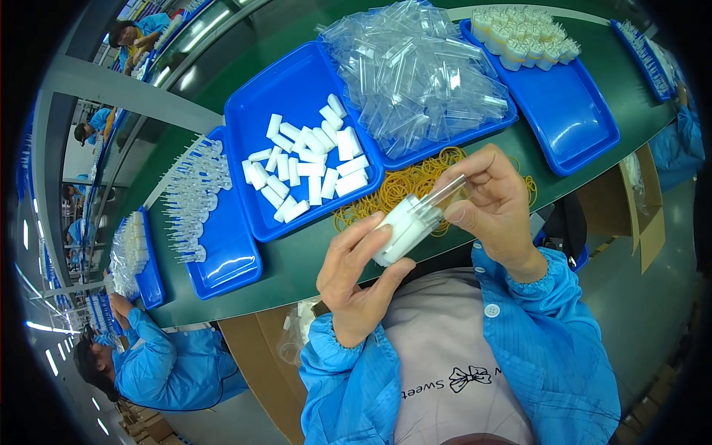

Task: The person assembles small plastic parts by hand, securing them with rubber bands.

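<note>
My left hand [354, 273] is closed around a bundle of white cylinders in transparent sleeves [403, 231], held tilted above the table's near edge. My right hand [495, 204] pinches a transparent plastic tube [448, 190] between thumb and fingers. The tube's lower end meets the top of the bundle; whether it is inside or only against it I cannot tell. Just beyond both hands lies a heap of yellow rubber bands [397, 184]. Loose white cylinders [315, 189] lie in a blue tray [259, 104] to the left, and a pile of transparent tubes [415, 74] fills another tray further off.
A blue tray [230, 276] at left borders rows of bundled tubes [194, 196]. At right, white and yellowish bundles [523, 37] sit at the far end of a blue tray [575, 122]. Cardboard boxes [630, 211] stand below the green table [285, 278]. A co-worker [167, 363] works at left.
</note>
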`<state>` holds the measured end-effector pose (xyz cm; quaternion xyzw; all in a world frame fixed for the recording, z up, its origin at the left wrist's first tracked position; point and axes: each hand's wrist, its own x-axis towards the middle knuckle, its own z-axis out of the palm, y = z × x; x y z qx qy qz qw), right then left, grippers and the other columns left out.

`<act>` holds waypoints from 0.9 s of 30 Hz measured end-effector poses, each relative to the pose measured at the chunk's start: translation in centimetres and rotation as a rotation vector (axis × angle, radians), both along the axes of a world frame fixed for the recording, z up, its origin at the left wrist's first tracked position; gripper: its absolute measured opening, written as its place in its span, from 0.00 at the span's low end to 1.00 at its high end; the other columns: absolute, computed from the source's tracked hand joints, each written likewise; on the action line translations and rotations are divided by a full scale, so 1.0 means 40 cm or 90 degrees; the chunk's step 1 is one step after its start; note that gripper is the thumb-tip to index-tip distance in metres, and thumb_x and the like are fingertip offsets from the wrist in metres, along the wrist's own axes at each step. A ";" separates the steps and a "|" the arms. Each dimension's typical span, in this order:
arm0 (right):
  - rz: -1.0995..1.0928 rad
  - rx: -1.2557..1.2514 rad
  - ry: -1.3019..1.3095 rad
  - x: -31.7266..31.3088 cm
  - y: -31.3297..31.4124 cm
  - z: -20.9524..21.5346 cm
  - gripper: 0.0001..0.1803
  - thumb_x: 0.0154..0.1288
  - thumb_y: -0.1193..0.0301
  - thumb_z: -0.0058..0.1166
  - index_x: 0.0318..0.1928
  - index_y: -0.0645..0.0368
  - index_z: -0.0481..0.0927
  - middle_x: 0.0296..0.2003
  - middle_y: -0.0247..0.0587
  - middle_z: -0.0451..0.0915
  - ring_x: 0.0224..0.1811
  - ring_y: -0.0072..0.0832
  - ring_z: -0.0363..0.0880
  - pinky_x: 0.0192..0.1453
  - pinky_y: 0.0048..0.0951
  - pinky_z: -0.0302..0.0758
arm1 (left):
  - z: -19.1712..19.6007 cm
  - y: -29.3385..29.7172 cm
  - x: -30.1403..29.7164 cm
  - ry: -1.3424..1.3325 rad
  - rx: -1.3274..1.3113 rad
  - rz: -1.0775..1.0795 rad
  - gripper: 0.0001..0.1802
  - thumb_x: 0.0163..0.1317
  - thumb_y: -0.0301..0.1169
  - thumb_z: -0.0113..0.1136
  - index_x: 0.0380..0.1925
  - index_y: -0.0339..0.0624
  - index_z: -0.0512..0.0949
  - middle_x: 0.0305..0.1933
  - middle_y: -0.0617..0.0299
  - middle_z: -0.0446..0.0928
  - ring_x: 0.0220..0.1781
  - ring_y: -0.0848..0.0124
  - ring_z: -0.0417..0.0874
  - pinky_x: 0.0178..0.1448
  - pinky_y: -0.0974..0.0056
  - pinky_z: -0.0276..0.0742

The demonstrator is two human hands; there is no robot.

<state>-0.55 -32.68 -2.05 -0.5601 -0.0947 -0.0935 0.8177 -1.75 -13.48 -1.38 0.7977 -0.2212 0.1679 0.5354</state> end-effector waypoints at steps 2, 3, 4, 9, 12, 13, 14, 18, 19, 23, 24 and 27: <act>-0.010 -0.009 -0.010 0.000 -0.002 0.002 0.21 0.57 0.72 0.64 0.44 0.62 0.66 0.38 0.44 0.77 0.42 0.25 0.77 0.49 0.26 0.75 | 0.001 -0.004 0.001 -0.011 0.003 -0.018 0.25 0.40 0.24 0.74 0.43 0.36 0.80 0.49 0.48 0.77 0.48 0.58 0.80 0.50 0.61 0.78; 0.002 -0.005 -0.001 -0.001 -0.004 0.002 0.20 0.55 0.73 0.65 0.45 0.63 0.69 0.39 0.40 0.76 0.44 0.23 0.76 0.51 0.24 0.73 | 0.004 -0.004 0.002 -0.011 0.003 -0.018 0.25 0.40 0.24 0.74 0.43 0.36 0.80 0.49 0.48 0.77 0.48 0.58 0.80 0.50 0.61 0.78; 0.014 -0.001 0.008 -0.003 -0.005 0.003 0.20 0.54 0.74 0.66 0.45 0.63 0.72 0.40 0.36 0.75 0.45 0.21 0.75 0.52 0.23 0.71 | 0.006 -0.004 0.001 -0.008 0.007 -0.019 0.24 0.40 0.23 0.74 0.43 0.37 0.80 0.49 0.48 0.77 0.48 0.58 0.80 0.50 0.61 0.78; -0.012 -0.127 -0.020 0.000 -0.010 0.014 0.19 0.53 0.74 0.67 0.44 0.62 0.74 0.40 0.36 0.76 0.45 0.21 0.75 0.51 0.23 0.71 | 0.004 -0.002 0.005 -0.009 0.012 -0.030 0.23 0.41 0.22 0.73 0.42 0.37 0.80 0.50 0.49 0.76 0.48 0.59 0.80 0.48 0.62 0.80; -0.029 -0.193 -0.072 0.004 -0.015 0.018 0.18 0.53 0.72 0.67 0.43 0.61 0.75 0.38 0.37 0.77 0.43 0.22 0.76 0.50 0.24 0.71 | -0.002 0.000 0.005 0.015 0.006 -0.024 0.24 0.41 0.23 0.73 0.43 0.38 0.80 0.50 0.49 0.76 0.49 0.59 0.80 0.50 0.62 0.79; -0.034 -0.209 -0.093 0.006 -0.015 0.019 0.17 0.54 0.71 0.66 0.43 0.61 0.76 0.37 0.37 0.77 0.42 0.23 0.76 0.49 0.24 0.71 | -0.006 0.002 0.005 0.022 0.003 -0.020 0.25 0.40 0.23 0.74 0.44 0.37 0.80 0.50 0.48 0.76 0.50 0.58 0.80 0.52 0.61 0.77; -0.033 -0.209 -0.092 0.009 -0.017 0.018 0.17 0.54 0.71 0.66 0.43 0.61 0.76 0.37 0.37 0.77 0.42 0.23 0.76 0.49 0.24 0.71 | -0.011 0.004 0.006 0.029 0.000 -0.017 0.27 0.39 0.23 0.74 0.45 0.37 0.79 0.51 0.48 0.76 0.51 0.57 0.79 0.54 0.61 0.76; -0.040 -0.239 -0.085 0.017 -0.037 0.017 0.14 0.56 0.70 0.63 0.42 0.61 0.77 0.37 0.37 0.77 0.42 0.23 0.76 0.48 0.25 0.71 | -0.027 -0.004 0.013 0.069 -0.008 -0.018 0.35 0.44 0.29 0.73 0.55 0.35 0.71 0.54 0.49 0.74 0.54 0.57 0.77 0.59 0.59 0.71; -0.031 -0.247 -0.063 0.015 -0.041 0.019 0.13 0.57 0.70 0.62 0.42 0.61 0.77 0.37 0.37 0.77 0.42 0.23 0.76 0.48 0.25 0.71 | -0.019 -0.015 0.015 0.201 -0.159 -0.111 0.38 0.50 0.35 0.69 0.60 0.34 0.65 0.55 0.50 0.73 0.56 0.57 0.76 0.61 0.58 0.70; -0.001 -0.302 -0.067 0.034 -0.054 0.033 0.13 0.56 0.73 0.61 0.42 0.62 0.78 0.37 0.37 0.77 0.42 0.25 0.76 0.48 0.26 0.71 | -0.031 -0.002 0.056 0.705 -0.351 -0.397 0.40 0.65 0.52 0.48 0.67 0.34 0.53 0.58 0.50 0.69 0.56 0.63 0.75 0.58 0.62 0.71; -0.017 -0.358 -0.086 0.037 -0.059 0.034 0.17 0.53 0.73 0.62 0.45 0.61 0.77 0.40 0.39 0.77 0.46 0.28 0.75 0.51 0.28 0.70 | -0.029 -0.007 0.057 0.706 -0.351 -0.397 0.40 0.65 0.52 0.48 0.67 0.34 0.53 0.58 0.50 0.69 0.56 0.63 0.75 0.58 0.62 0.71; -0.044 -0.442 -0.137 0.035 -0.053 0.059 0.29 0.48 0.71 0.65 0.54 0.60 0.73 0.50 0.45 0.73 0.55 0.36 0.71 0.58 0.34 0.67 | -0.027 -0.023 0.056 0.780 -0.446 -0.440 0.38 0.66 0.47 0.51 0.67 0.35 0.52 0.56 0.51 0.70 0.54 0.65 0.76 0.56 0.62 0.74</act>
